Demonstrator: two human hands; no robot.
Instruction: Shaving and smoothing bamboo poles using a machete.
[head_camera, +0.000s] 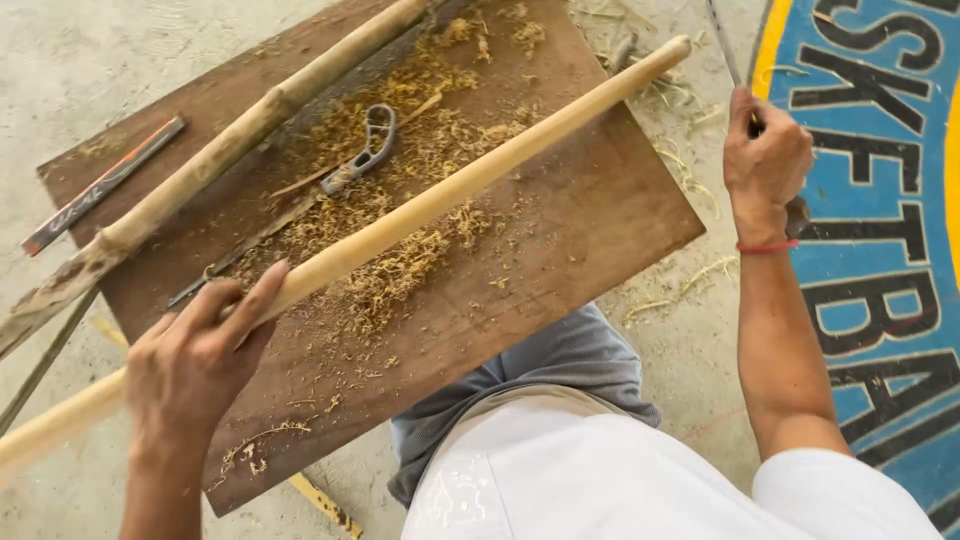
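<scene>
My left hand (200, 355) grips a long, pale, peeled wooden stick (450, 190) that lies slantwise across a brown wooden board (590, 220). The stick's far end reaches past the board's upper right edge. My right hand (765, 160) is raised off the board to the right, closed around the handle of a long thin blade (722, 40) that points up and away. A red band circles that wrist. Yellow wood shavings (400, 200) cover the middle of the board under the stick.
A second, rougher stick with bark (230, 140) lies along the board's upper left. A grey metal handled tool (368, 150) rests among the shavings. A flat dark strip with an orange edge (105, 185) lies at left. Painted blue floor lettering (880, 200) is at right. My knee (560, 370) sits below the board.
</scene>
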